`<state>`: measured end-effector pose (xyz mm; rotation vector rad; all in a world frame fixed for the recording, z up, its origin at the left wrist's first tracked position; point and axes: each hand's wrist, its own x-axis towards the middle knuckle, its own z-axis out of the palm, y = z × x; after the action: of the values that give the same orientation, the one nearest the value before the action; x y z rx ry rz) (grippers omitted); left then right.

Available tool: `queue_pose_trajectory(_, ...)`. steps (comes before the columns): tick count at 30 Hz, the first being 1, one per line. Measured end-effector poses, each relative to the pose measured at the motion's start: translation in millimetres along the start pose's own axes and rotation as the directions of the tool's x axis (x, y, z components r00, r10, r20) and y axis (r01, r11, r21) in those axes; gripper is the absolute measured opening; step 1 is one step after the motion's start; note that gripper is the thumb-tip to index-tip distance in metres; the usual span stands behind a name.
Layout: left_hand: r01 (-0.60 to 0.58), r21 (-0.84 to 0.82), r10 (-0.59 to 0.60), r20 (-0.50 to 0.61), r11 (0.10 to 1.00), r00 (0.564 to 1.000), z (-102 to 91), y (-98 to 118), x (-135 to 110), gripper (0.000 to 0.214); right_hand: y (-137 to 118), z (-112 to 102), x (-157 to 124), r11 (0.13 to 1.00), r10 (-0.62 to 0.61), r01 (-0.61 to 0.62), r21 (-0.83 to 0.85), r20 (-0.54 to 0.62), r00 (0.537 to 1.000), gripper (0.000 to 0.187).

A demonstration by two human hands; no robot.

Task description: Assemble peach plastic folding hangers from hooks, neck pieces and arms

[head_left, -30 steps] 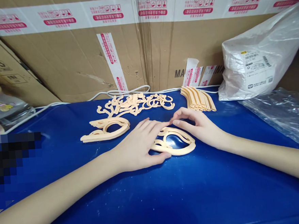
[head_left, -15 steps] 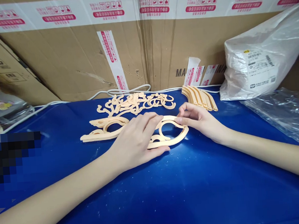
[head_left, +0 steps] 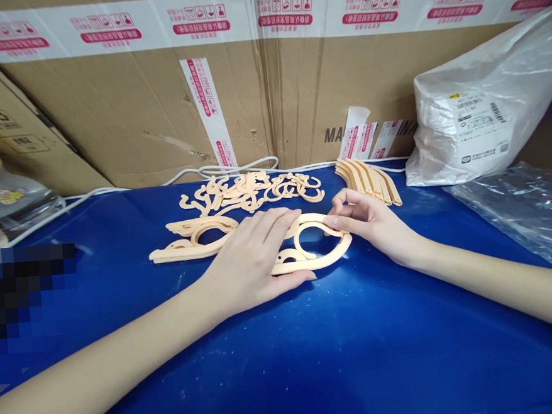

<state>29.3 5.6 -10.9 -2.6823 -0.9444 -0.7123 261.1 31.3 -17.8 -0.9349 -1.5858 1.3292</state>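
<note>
My left hand [head_left: 256,259] lies over the left part of a cream plastic hanger piece [head_left: 324,257] on the blue table [head_left: 315,355], thumb under its lower edge, fingers curved on top. My right hand [head_left: 371,222] pinches the piece's right end between thumb and fingers. A second similar hanger piece [head_left: 195,238] lies flat just left of my left hand.
Behind the hands lie a pile of cream hooks [head_left: 256,191] and a stack of curved cream strips [head_left: 369,180]. White cables [head_left: 235,169] run along large cardboard boxes [head_left: 155,102]. A white plastic bag [head_left: 482,117] and clear bags [head_left: 526,208] sit right; a clear container [head_left: 1,195] stands at far left.
Both hands have slid the hanger piece away from me, toward the hook pile. My right hand has closed from a loose touch into a pinch on its right end.
</note>
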Motion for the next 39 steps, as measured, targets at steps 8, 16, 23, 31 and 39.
queue_pose_trajectory(8,-0.024,0.012,0.024,0.012,1.000,1.000,0.7,-0.4,1.0,0.075,0.7,-2.3,0.3,0.999,0.009,-0.010,0.033,0.014,1.000,0.033)
queue_pose_trajectory(16,-0.067,0.104,0.065,0.026,0.992,0.998,-7.9,6.9,7.4,0.063,-0.1,-2.7,-1.6,1.000,-0.018,0.018,-0.003,0.016,1.000,0.021)
queue_pose_trajectory(23,0.077,-0.024,-0.076,0.036,0.997,0.996,-59.8,-15.9,11.7,0.067,0.4,-2.1,2.0,0.991,-0.071,0.072,-0.114,0.014,0.997,0.032)
queue_pose_trajectory(31,0.431,0.101,-0.434,0.007,0.897,0.901,-90.5,-69.1,-17.2,0.065,-0.5,0.4,-6.1,0.817,-0.084,0.196,-0.542,0.225,0.971,0.017)
queue_pose_trajectory(39,0.578,0.158,-0.598,0.269,0.801,0.755,-98.8,-86.0,-23.9,0.064,-5.1,6.4,-14.7,0.339,-0.299,0.479,-0.810,0.390,0.871,0.024)
